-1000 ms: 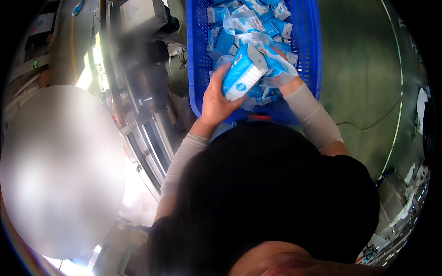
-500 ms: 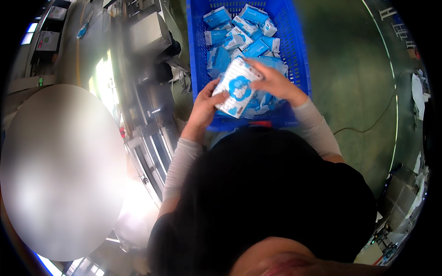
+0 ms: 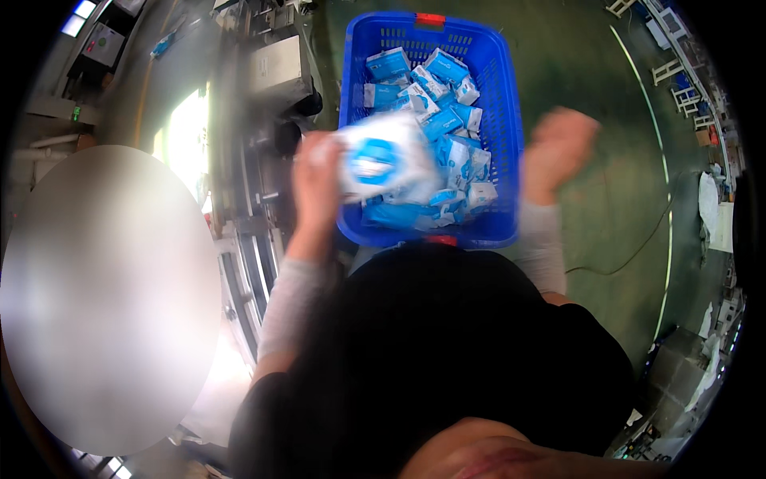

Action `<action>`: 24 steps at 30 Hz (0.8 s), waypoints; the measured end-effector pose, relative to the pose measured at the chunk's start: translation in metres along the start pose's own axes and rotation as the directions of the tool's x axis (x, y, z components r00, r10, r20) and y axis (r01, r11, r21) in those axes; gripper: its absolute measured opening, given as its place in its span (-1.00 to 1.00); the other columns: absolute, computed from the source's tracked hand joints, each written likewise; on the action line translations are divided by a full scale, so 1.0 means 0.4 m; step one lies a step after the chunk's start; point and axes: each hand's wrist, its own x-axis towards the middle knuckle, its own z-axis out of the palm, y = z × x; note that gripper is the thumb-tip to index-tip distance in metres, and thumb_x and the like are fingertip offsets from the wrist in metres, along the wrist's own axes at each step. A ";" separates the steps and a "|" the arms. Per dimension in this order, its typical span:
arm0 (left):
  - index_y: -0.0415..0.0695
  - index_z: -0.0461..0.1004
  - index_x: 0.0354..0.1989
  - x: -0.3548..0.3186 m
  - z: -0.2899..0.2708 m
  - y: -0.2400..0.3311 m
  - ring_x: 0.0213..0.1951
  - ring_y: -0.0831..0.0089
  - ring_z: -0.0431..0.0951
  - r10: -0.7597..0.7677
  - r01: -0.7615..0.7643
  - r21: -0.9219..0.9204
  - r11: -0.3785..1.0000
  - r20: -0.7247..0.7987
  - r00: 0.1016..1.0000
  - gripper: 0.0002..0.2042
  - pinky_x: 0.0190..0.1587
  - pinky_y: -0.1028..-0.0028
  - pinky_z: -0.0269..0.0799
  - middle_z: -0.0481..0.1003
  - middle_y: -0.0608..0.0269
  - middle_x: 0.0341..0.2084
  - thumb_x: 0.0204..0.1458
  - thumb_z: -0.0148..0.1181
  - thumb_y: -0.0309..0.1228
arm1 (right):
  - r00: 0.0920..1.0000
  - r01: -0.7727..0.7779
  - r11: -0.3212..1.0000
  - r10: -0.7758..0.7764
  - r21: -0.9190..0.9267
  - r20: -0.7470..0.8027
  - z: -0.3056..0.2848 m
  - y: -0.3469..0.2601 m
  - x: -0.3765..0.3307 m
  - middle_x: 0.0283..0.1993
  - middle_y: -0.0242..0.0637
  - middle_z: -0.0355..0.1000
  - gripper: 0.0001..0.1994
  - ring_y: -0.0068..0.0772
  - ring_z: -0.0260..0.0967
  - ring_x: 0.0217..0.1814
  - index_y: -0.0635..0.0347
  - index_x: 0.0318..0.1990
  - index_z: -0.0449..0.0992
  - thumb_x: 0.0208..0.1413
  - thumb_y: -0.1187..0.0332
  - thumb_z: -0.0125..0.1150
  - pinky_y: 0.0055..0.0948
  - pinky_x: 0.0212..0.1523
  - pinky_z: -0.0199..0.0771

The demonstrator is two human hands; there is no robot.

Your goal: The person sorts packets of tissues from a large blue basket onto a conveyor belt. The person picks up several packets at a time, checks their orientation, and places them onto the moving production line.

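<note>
My left hand (image 3: 315,184) grips the left edge of a white-and-blue tissue pack (image 3: 399,148), held above the near left part of a blue plastic basket (image 3: 512,104). The pack is smeared by motion and covers some of what lies below it. Inside the basket several similar packs (image 3: 443,124) lie in a loose heap, tilted at different angles. Off the basket's right side, over the green floor, is my right hand (image 3: 562,148). It is apart from the pack and too blurred to make out its fingers.
Metal machinery with rails (image 3: 255,271) runs along my left, with a pale box-shaped unit (image 3: 279,68) farther up. A large, pale rounded shape (image 3: 112,303) fills the lower left. On the right, a thin cable (image 3: 626,267) crosses the green floor.
My right hand has let go of the tissue pack and swung right, beyond the basket. My left hand has moved left with the pack. More of the basket now shows.
</note>
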 end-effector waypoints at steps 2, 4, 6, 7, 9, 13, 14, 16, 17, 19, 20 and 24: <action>-0.17 0.36 -0.33 -0.026 0.117 -0.047 -0.44 0.62 0.38 0.037 -0.050 0.103 0.993 0.120 0.992 -0.81 -0.38 0.63 0.32 0.41 0.34 -0.45 0.23 0.00 -0.30 | 0.952 -0.088 0.994 0.105 -0.071 0.287 0.083 -0.036 -0.168 -0.57 -0.43 0.20 -0.75 -0.59 0.13 -0.50 0.22 -0.45 0.33 0.25 0.31 -0.08 -0.55 -0.47 0.16; -0.18 0.40 -0.35 -0.027 0.133 -0.056 -0.48 0.67 0.31 -0.027 0.012 0.080 0.997 0.186 0.982 -0.79 -0.42 0.65 0.24 0.38 0.42 -0.53 0.21 0.05 -0.29 | 0.804 -0.265 0.954 0.298 -0.139 0.514 0.145 -0.056 -0.200 -0.56 -0.39 0.17 -0.75 -0.54 0.15 -0.47 0.23 -0.52 0.30 0.22 0.38 -0.03 -0.47 -0.44 0.14; -0.20 0.41 -0.28 -0.028 0.098 -0.070 -0.46 0.67 0.30 -0.111 0.098 0.070 0.993 0.203 0.973 -0.74 -0.42 0.61 0.26 0.38 0.44 -0.52 0.23 0.03 -0.23 | 0.688 -0.156 0.985 0.159 -0.069 0.708 0.115 -0.079 -0.137 -0.29 -0.33 0.27 -0.76 -0.49 0.23 -0.21 0.24 -0.23 0.32 0.16 0.24 0.08 -0.41 -0.18 0.22; -0.20 0.41 -0.28 -0.028 0.099 -0.069 -0.46 0.67 0.30 -0.119 0.105 0.077 0.992 0.207 0.971 -0.74 -0.42 0.61 0.26 0.38 0.44 -0.52 0.23 0.03 -0.23 | 0.535 -0.066 0.998 0.028 0.009 0.844 0.096 -0.098 -0.114 -0.02 -0.27 0.36 -0.51 -0.44 0.30 0.04 0.25 0.06 0.34 0.10 0.10 0.20 -0.36 0.09 0.30; -0.20 0.40 -0.25 -0.027 0.108 -0.066 -0.40 0.67 0.32 -0.168 0.119 0.215 0.969 0.229 0.959 -0.75 -0.39 0.62 0.27 0.39 0.41 -0.48 0.24 0.01 -0.23 | 0.559 0.047 0.999 -0.032 0.006 0.828 0.115 -0.144 -0.141 -0.16 -0.27 0.46 -0.57 -0.40 0.41 -0.07 0.21 -0.03 0.46 0.01 0.15 0.28 -0.43 -0.04 0.41; -0.21 0.10 0.22 -0.054 0.110 -0.055 -0.14 0.52 0.42 -0.319 0.335 0.003 0.942 0.310 0.896 -0.38 -0.13 0.55 0.35 0.40 0.13 -0.15 0.08 0.23 -0.21 | 0.322 0.378 0.919 -0.020 -0.109 0.947 0.088 -0.127 -0.154 -0.19 -0.29 0.53 -0.75 -0.24 0.49 -0.19 0.09 -0.13 0.55 0.02 0.27 0.25 -0.37 -0.24 0.49; -0.27 -0.10 0.31 -0.058 0.112 -0.051 -0.02 0.40 0.41 -0.363 0.382 0.020 0.924 0.365 0.858 -0.15 0.01 0.48 0.34 0.35 0.05 -0.01 -0.03 0.35 -0.26 | 0.384 0.431 0.894 -0.059 -0.122 0.922 0.084 -0.118 -0.152 -0.25 -0.30 0.53 -0.78 -0.25 0.49 -0.24 0.09 -0.17 0.56 0.02 0.30 0.24 -0.37 -0.28 0.49; -0.34 0.10 0.20 -0.074 0.129 -0.069 0.00 0.42 0.39 -0.326 0.339 0.046 0.940 0.422 0.846 -0.26 0.07 0.43 0.31 0.38 0.12 -0.03 -0.09 0.40 -0.34 | 0.441 0.489 0.860 -0.099 -0.146 0.892 0.082 -0.124 -0.163 -0.40 -0.30 0.52 -0.87 -0.23 0.48 -0.38 0.14 -0.28 0.56 0.05 0.34 0.20 -0.37 -0.42 0.45; -0.35 0.17 0.16 -0.080 0.132 -0.064 -0.01 0.45 0.40 -0.364 0.386 0.054 0.921 0.470 0.804 -0.30 0.06 0.43 0.32 0.39 0.16 -0.05 -0.11 0.41 -0.35 | 0.446 0.478 0.865 -0.087 -0.154 0.891 0.079 -0.122 -0.165 -0.40 -0.30 0.52 -0.87 -0.23 0.48 -0.38 0.14 -0.28 0.56 0.05 0.34 0.20 -0.37 -0.42 0.45; -0.34 0.22 0.12 -0.084 0.128 -0.065 -0.03 0.47 0.40 -0.333 0.346 0.069 0.936 0.493 0.804 -0.35 0.05 0.45 0.32 0.41 0.18 -0.08 -0.12 0.42 -0.37 | 0.534 0.208 0.924 0.167 -0.320 0.829 0.075 -0.110 -0.157 -0.46 -0.25 0.49 -0.87 -0.19 0.46 -0.42 0.20 -0.32 0.53 0.10 0.34 0.16 -0.40 -0.46 0.40; -0.32 0.27 0.08 -0.086 0.125 -0.066 -0.05 0.50 0.41 -0.292 0.298 0.073 0.952 0.511 0.808 -0.40 0.05 0.46 0.32 0.43 0.20 -0.12 -0.13 0.43 -0.40 | 0.525 0.101 0.930 0.253 -0.354 0.813 0.074 -0.105 -0.153 -0.46 -0.21 0.48 -0.85 -0.34 0.44 -0.46 0.26 -0.28 0.53 0.16 0.38 0.10 -0.46 -0.43 0.35; -0.29 0.33 0.03 -0.064 0.133 -0.058 -0.10 0.51 0.44 -0.233 0.174 0.161 0.971 0.519 0.822 -0.46 0.00 0.47 0.34 0.47 0.22 -0.17 -0.18 0.40 -0.53 | 0.542 -0.069 0.923 0.354 -0.380 0.762 0.086 -0.062 -0.130 -0.47 -0.27 0.47 -0.82 -0.59 0.37 -0.41 0.24 -0.27 0.54 0.20 0.33 0.08 -0.51 -0.38 0.33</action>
